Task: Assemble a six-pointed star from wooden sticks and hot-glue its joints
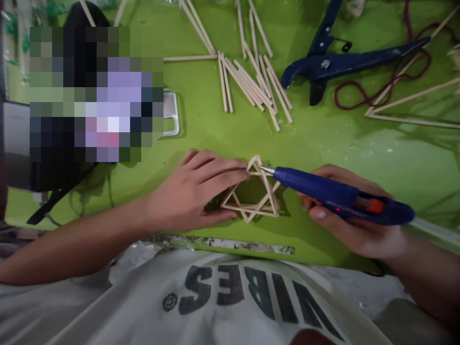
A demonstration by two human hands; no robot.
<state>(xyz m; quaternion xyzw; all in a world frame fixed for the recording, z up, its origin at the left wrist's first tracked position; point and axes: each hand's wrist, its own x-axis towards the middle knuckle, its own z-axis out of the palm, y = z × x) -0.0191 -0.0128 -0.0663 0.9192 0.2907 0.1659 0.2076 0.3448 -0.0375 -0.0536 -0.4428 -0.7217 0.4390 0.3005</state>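
on green table, glue gun touching stick star

One stick star, one glue gun, one blue cutter — two hands.

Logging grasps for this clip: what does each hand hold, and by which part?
Right hand grips the blue glue gun around its body. Left hand presses its fingertips on the stick star's left side.
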